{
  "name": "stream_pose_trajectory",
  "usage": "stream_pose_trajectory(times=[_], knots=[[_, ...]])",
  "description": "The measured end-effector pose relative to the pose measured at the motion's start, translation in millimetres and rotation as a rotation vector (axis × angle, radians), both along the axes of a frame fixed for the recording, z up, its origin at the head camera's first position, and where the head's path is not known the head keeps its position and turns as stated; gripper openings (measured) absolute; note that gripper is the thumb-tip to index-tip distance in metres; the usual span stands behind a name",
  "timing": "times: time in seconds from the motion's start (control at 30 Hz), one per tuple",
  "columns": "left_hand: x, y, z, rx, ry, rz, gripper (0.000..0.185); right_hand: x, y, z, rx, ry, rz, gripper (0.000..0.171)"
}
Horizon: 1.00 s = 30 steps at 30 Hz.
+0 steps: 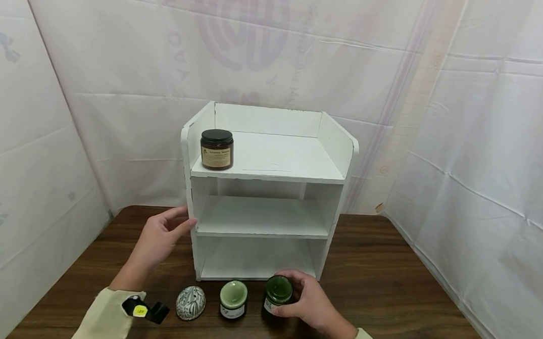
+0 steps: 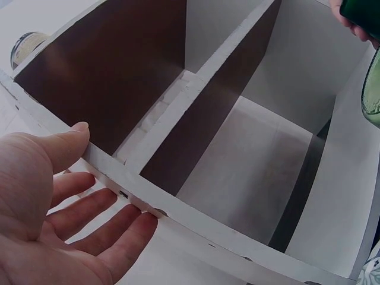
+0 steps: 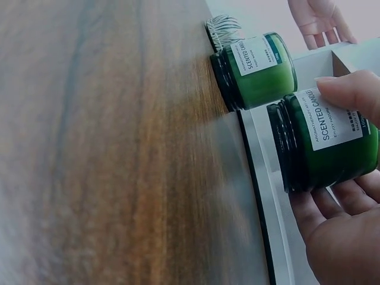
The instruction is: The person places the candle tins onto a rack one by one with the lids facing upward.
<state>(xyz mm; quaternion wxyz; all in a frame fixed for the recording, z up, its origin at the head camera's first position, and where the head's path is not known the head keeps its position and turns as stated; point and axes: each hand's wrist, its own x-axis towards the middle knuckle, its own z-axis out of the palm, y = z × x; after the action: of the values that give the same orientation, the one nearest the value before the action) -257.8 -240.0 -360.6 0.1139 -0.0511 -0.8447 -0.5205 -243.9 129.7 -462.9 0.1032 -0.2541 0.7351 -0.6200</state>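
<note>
My right hand (image 1: 308,302) grips a dark green scented candle jar (image 3: 332,139), its black lid end facing the tabletop. Whether this jar touches the table is unclear. Left of it stands a lighter green scented candle jar (image 1: 233,300), also lid end down. Beside that lies a rounded tin with black-and-white leaf patterns (image 1: 191,303). My left hand (image 2: 65,202) touches the left side panel of a white three-level shelf (image 1: 266,178), thumb at the front edge and loosely extended fingers along the outer face. A brown jar with a black lid (image 1: 216,150) sits on the shelf's top level, at left.
The shelf stands on a dark wooden table (image 1: 376,275), behind the row of small items. White printed sheets (image 1: 134,72) hang behind and on both sides. A black strap with a yellow tag (image 1: 140,311) is around my left sleeve.
</note>
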Motion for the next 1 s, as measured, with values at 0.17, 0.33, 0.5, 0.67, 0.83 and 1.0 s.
stream_pose_trajectory(times=[0.17,0.33,0.5,0.67,0.83,1.0], knots=[[-0.6,0.0,-0.7,-0.010,0.011,0.002,0.066,-0.3,0.3,0.5,-0.018,-0.004,-0.006,0.066],[-0.7,0.0,-0.9,-0.008,0.013,-0.001,0.065,-0.8,1.3,1.9,-0.020,0.009,-0.009,0.065],[-0.3,0.0,-0.9,-0.002,0.010,-0.002,0.065,-1.0,1.4,4.1,-0.023,0.028,-0.020,0.065],[-1.0,-0.2,-1.9,-0.005,0.015,-0.001,0.065,-1.1,0.6,5.1,-0.026,0.036,-0.035,0.065],[-1.6,-0.3,-2.5,-0.003,0.012,-0.002,0.066,-1.1,0.1,4.6,-0.034,0.028,-0.038,0.066],[-1.1,0.4,-1.5,-0.002,0.010,0.001,0.066,-1.3,-0.7,5.2,-0.038,0.005,-0.069,0.065]])
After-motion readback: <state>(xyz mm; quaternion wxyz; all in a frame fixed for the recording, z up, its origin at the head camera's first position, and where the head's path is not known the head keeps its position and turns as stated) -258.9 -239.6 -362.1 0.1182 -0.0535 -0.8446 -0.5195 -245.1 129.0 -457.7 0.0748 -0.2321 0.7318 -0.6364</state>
